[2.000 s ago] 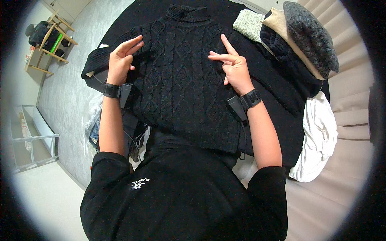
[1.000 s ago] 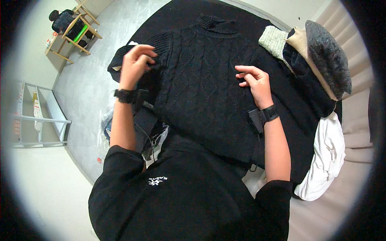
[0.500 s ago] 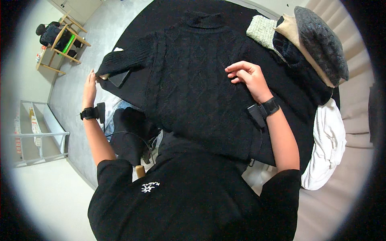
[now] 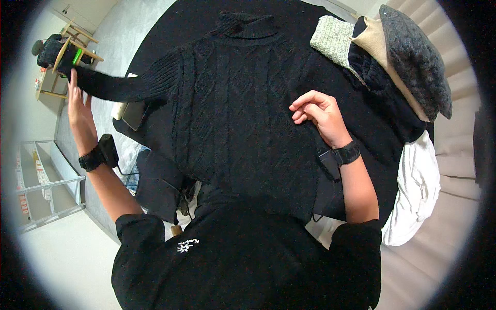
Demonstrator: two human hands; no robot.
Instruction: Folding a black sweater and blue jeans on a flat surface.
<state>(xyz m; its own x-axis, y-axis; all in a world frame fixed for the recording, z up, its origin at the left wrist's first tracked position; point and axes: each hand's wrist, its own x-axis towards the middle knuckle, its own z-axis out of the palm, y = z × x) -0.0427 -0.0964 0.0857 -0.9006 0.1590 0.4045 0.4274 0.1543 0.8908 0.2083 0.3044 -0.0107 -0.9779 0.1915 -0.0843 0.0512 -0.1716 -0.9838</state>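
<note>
**Sweater spread flat, one sleeve drawn out to the side**

Right now your black cable-knit sweater point(image 4: 232, 108) lies face up on the dark round table point(image 4: 170, 26), its roll collar pointing away from you and its hem just at your chest. Your left hand point(image 4: 78, 111) is stretched far out to the left, fingers long and flat, lying against the underside of the sweater's sleeve point(image 4: 121, 85), which runs out straight past the table's edge. Whether that hand pinches the cuff or only supports it, the view does not show. Your right hand point(image 4: 316, 114) rests on the sweater's right side near the armpit, fingers loosely curled and pressing the knit, not clamped on anything. Both wrists carry black bands.

Beyond your right hand, at the table's far right, sits a pile of folded clothes point(image 4: 392, 67): a pale green knit, a beige piece, a dark knit and a grey speckled one on top. A white garment point(image 4: 413, 191) hangs off the table's right side. Far left, a small wooden chair point(image 4: 67, 51) stands on the floor, and a metal rack point(image 4: 46, 181) is near your left forearm.
</note>
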